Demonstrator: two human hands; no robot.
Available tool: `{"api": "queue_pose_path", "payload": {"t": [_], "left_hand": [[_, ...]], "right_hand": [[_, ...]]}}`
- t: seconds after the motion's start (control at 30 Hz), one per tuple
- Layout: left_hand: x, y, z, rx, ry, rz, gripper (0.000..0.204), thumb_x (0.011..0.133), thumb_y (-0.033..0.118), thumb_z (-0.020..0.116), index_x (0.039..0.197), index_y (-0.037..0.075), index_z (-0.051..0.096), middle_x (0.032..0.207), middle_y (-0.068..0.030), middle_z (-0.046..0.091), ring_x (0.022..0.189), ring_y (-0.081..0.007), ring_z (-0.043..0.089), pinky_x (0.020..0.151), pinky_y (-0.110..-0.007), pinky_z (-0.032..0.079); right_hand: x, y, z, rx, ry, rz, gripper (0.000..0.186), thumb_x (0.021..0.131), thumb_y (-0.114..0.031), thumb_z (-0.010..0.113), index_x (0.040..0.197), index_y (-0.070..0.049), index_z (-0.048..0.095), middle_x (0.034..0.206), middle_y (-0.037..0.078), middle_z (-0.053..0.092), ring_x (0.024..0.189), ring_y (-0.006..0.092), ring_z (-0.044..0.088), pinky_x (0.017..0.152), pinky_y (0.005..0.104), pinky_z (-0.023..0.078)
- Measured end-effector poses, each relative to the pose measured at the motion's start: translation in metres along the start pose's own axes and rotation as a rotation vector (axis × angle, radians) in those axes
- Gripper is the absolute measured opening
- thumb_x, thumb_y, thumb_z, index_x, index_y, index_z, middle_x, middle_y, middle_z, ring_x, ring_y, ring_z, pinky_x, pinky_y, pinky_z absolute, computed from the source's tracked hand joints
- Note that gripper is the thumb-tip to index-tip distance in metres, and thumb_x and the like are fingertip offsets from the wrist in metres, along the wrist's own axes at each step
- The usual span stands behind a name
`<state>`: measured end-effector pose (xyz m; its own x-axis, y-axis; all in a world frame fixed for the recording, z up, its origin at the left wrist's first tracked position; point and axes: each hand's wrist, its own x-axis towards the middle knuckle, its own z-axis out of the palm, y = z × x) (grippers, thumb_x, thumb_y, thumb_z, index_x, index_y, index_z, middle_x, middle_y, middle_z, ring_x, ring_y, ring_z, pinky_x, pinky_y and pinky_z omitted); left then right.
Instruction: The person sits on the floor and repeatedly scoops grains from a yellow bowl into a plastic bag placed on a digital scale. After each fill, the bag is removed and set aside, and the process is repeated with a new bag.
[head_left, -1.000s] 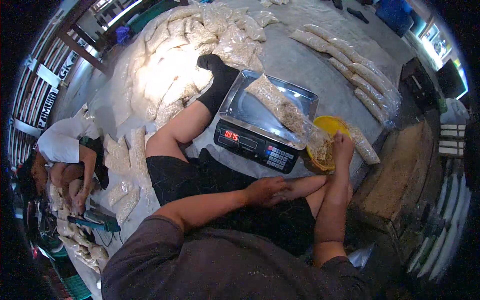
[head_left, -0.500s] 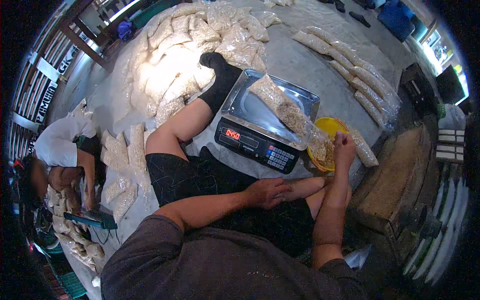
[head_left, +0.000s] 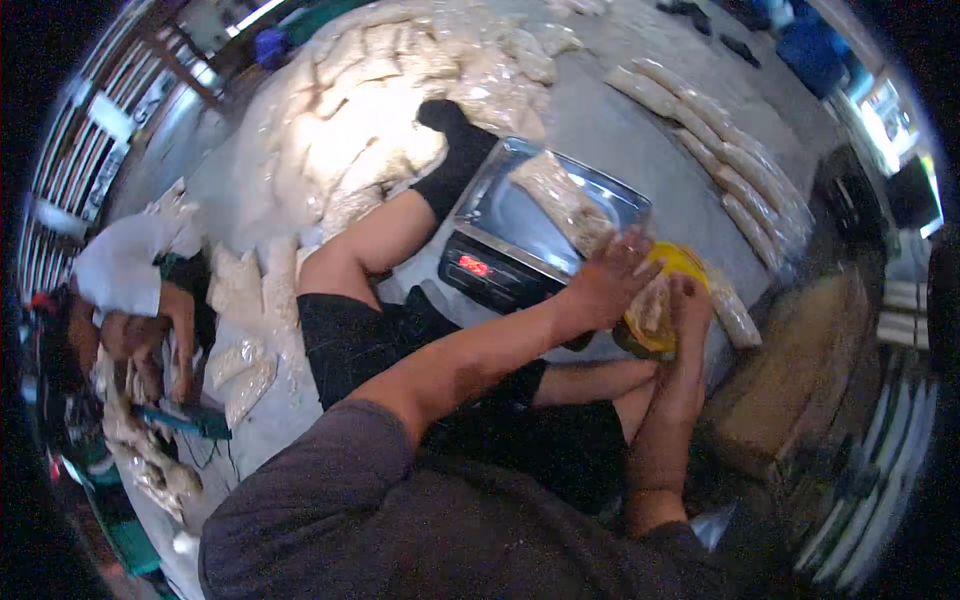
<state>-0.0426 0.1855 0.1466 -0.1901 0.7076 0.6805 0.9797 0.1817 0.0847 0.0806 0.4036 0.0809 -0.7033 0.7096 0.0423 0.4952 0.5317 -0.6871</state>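
Observation:
A clear plastic bag of pale, grainy pieces [head_left: 558,198] lies slantwise on the steel tray [head_left: 490,195] of a digital scale [head_left: 490,276] with a lit red display. My left hand [head_left: 612,278] reaches across the tray's right corner, fingers spread, over the bag's near end. It hides that end, and whether it touches the bag cannot be told. Beside the scale stands a yellow bowl [head_left: 690,258] with more of the pale pieces inside. My right hand [head_left: 690,305] is at the bowl's right side, its fingers closed; what they hold, if anything, is hidden.
Several filled bags [head_left: 715,150] lie in rows at the far right. A large heap of filled bags [head_left: 370,120] rises beyond my outstretched leg. On the left another person [head_left: 135,270] bends over more bags. A wooden block [head_left: 790,370] stands right of the bowl.
My left hand has moved from my leg up and right to the bag's near end, its fingers spreading. The right hand has dropped slightly beside the bowl. The whole view has shifted a little.

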Motion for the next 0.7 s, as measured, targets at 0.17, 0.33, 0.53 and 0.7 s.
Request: {"api": "queue_pose_path", "payload": {"t": [0.17,0.33,0.53,0.7], "left_hand": [[-0.011,-0.050,0.022,-0.255,-0.382,-0.081,0.033,0.091,0.025,0.056,0.117,0.007,0.068,0.114,-0.0134,0.069,0.114,-0.0343,0.063,0.105,-0.053,0.045],[-0.025,-0.094,-0.074,-0.434,0.251,-0.608,0.022,0.090,0.015,0.060,0.109,0.006,0.068,0.111,-0.0119,0.070,0.105,-0.0265,0.067,0.090,-0.040,0.054],[-0.069,-0.155,-0.306,-0.227,0.956,-0.798,0.014,0.100,0.004,0.052,0.102,0.004,0.065,0.110,-0.0085,0.070,0.099,-0.0165,0.063,0.089,-0.032,0.050],[-0.173,-0.203,-0.441,0.372,0.638,-0.855,0.016,0.100,0.011,0.054,0.110,0.002,0.063,0.109,-0.0099,0.069,0.095,-0.0205,0.063,0.087,-0.033,0.049]], "right_hand": [[0.031,0.056,0.034,-0.051,-0.113,-0.112,0.054,0.096,-0.048,0.066,0.109,0.004,0.068,0.100,0.016,0.072,0.087,0.0233,0.066,0.080,0.0379,0.051],[0.050,0.113,0.043,-0.386,-0.087,-0.590,0.053,0.099,-0.046,0.064,0.120,0.003,0.065,0.105,0.015,0.070,0.089,0.0235,0.066,0.079,0.0375,0.052],[0.030,0.069,0.036,0.171,-0.164,-0.130,0.048,0.101,-0.040,0.063,0.124,0.002,0.063,0.110,0.012,0.069,0.095,0.0242,0.066,0.082,0.0362,0.054],[-0.003,0.049,0.007,0.940,0.015,0.204,0.037,0.099,-0.030,0.068,0.121,0.000,0.065,0.109,0.010,0.067,0.096,0.0212,0.066,0.085,0.0338,0.054]]}}
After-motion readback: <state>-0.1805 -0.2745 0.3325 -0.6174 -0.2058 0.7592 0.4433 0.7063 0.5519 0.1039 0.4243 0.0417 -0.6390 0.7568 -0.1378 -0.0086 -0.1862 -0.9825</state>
